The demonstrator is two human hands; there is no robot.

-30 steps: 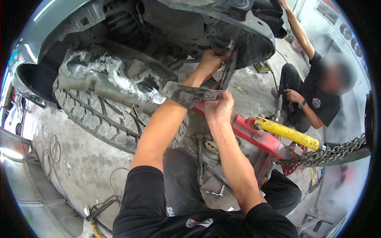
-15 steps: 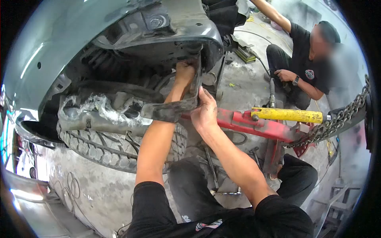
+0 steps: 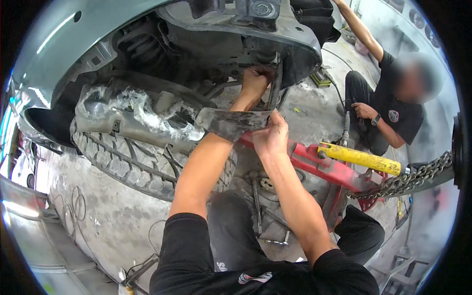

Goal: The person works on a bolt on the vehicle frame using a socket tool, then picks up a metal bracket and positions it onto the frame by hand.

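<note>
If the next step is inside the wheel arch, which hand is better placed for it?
Probably the left hand: it reaches inside the wheel arch, beyond the dark strip. The right hand is at the strip's end, outside the arch.

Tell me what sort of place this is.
Likely a car repair shop: a car body with its wheel well exposed, a large tire lying on the concrete floor, and a red and yellow hydraulic tool.
</note>
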